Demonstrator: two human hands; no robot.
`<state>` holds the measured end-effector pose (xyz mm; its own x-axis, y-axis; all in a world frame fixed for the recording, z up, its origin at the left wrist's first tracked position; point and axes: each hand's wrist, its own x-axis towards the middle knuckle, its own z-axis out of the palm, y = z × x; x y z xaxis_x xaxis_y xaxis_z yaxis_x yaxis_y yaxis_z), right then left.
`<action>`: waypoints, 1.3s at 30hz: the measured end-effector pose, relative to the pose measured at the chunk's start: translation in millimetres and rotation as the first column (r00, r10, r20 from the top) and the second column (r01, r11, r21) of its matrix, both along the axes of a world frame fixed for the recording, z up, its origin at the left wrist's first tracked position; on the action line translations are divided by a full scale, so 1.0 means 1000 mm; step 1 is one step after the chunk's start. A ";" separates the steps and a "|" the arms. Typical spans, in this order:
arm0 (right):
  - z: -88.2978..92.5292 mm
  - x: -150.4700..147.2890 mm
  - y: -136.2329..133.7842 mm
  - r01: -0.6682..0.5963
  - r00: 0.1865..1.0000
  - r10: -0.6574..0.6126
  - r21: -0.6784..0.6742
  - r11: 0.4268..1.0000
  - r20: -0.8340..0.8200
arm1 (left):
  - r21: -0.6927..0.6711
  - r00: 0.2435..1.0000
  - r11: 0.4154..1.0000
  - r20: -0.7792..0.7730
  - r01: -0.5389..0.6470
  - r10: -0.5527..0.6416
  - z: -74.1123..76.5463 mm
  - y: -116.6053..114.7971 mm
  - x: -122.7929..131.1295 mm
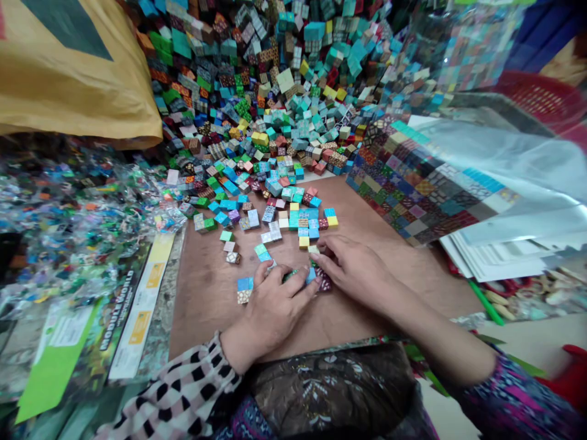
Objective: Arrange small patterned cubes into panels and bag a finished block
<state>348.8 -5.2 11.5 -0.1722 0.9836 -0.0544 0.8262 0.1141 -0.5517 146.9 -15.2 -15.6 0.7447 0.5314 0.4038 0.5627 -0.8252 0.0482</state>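
Observation:
Small patterned cubes lie in short rows on a brown board [206, 330]. My left hand [275, 302] rests palm down near the middle of the board, fingers apart, over several cubes; a blue cube [310, 275] shows by its fingertips, and others are partly hidden. To its right, my right hand [355, 269] has thumb and index finger closed about a pale cube [313, 250]. Below that thumb sits a dark maroon spotted cube [323, 280]. A blue-and-tan cube group [244, 290] lies left of my left hand. Further up is a joined cluster of blue and yellow cubes [308, 223].
A large heap of loose cubes [275, 116] spills onto the board's far edge. Bagged small parts [82, 214] cover the left side, below a yellow bag [77, 73]. On the right, a clear bag holds a block of packed cubes [413, 183] beside white sheets [495, 256].

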 end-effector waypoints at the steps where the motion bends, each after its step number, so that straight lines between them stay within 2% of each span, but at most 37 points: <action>1: 0.000 -0.006 0.004 0.043 0.997 -0.043 -0.012 0.999 0.057 | 0.006 1.000 1.000 0.012 -0.003 0.003 0.000 0.000 0.001; 4: -0.002 -0.020 0.010 0.086 0.981 -0.083 -0.015 0.996 0.175 | 0.016 0.999 1.000 0.040 -0.006 0.005 -0.002 0.001 0.002; 7: -0.003 -0.019 0.012 0.070 0.979 -0.071 0.011 0.997 0.191 | 0.024 0.998 1.000 0.056 0.006 -0.007 -0.003 0.001 0.002; 15: -0.008 0.010 -0.010 0.022 0.999 -0.024 0.060 0.998 0.036 | 0.023 0.997 1.000 0.080 0.005 -0.007 -0.005 0.001 0.002; 20: -0.015 0.015 -0.025 0.015 0.993 -0.008 0.061 0.998 -0.117 | 0.037 0.996 0.999 0.086 0.011 -0.014 -0.006 0.002 0.001; 24: -0.017 0.013 -0.027 -0.023 0.991 0.031 0.063 0.998 -0.130 | 0.019 0.998 1.000 0.060 0.018 -0.019 -0.005 0.002 0.001; 28: -0.011 0.015 -0.026 -0.082 0.989 0.083 0.012 0.997 -0.119 | -0.004 0.999 1.000 0.034 0.006 -0.006 0.003 -0.003 -0.003; 31: -0.002 0.016 -0.022 -0.068 0.995 0.071 0.048 0.997 -0.068 | -0.030 0.996 0.999 0.073 -0.040 0.042 0.011 -0.002 -0.014; 35: 0.011 0.007 -0.009 -0.095 0.994 0.089 0.088 0.992 0.066 | -0.070 0.976 0.975 0.045 -0.212 0.215 0.020 0.013 -0.039; 39: 0.021 -0.021 0.008 -0.182 0.974 0.165 0.098 0.979 0.156 | -0.258 0.962 0.929 -0.004 -0.266 0.275 0.021 0.033 -0.051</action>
